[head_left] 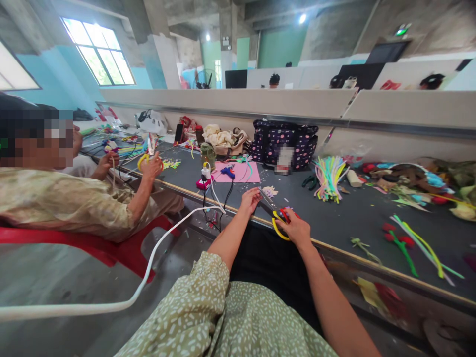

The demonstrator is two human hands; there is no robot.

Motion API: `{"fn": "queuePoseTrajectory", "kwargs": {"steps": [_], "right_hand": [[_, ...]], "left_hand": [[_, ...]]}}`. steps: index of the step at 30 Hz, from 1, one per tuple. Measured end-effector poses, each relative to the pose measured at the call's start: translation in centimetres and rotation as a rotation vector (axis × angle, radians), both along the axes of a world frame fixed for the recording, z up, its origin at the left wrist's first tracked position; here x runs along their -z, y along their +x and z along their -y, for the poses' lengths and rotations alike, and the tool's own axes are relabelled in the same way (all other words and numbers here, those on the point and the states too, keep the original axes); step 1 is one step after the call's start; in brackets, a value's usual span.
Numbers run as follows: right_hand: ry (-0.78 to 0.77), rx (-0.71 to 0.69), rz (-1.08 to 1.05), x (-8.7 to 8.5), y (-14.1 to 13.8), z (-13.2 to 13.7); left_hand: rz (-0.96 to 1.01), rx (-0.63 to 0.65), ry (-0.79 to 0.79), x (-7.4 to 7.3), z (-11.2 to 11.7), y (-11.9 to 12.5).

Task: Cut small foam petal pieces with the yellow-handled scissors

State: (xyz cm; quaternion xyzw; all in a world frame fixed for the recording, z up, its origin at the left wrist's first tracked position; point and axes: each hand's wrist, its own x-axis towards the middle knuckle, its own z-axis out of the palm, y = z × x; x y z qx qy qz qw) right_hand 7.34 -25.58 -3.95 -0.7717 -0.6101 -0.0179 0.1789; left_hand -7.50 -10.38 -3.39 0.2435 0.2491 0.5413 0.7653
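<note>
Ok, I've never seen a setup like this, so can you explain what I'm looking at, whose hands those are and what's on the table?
There's no machine here, just a person working bare-handed. The single picture comes from a camera worn on their head, looking forward and down.

Their right hand holds scissors with red and yellow handles. Their left hand is near the blade tips; whether it grips anything small, I can't tell.

On the dark table are a blue glue gun on a pink sheet, a patterned bag and a bundle of colorful fuzzy stems.

At the left edge, a co-worker sits on a red chair.
</note>
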Motion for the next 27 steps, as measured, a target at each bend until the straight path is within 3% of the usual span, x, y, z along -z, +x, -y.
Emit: {"fn": "queuePoseTrajectory", "kwargs": {"steps": [13, 27], "right_hand": [[0.007, -0.023, -0.036, -0.1, 0.3, -0.2], [0.025, -0.034, -0.233, -0.2, 1.0, -0.7]], "left_hand": [[-0.044, -0.027, -0.008, -0.1, 0.1, 0.0], [-0.018, -0.034, -0.010, 0.1, 0.0, 0.1]]}}
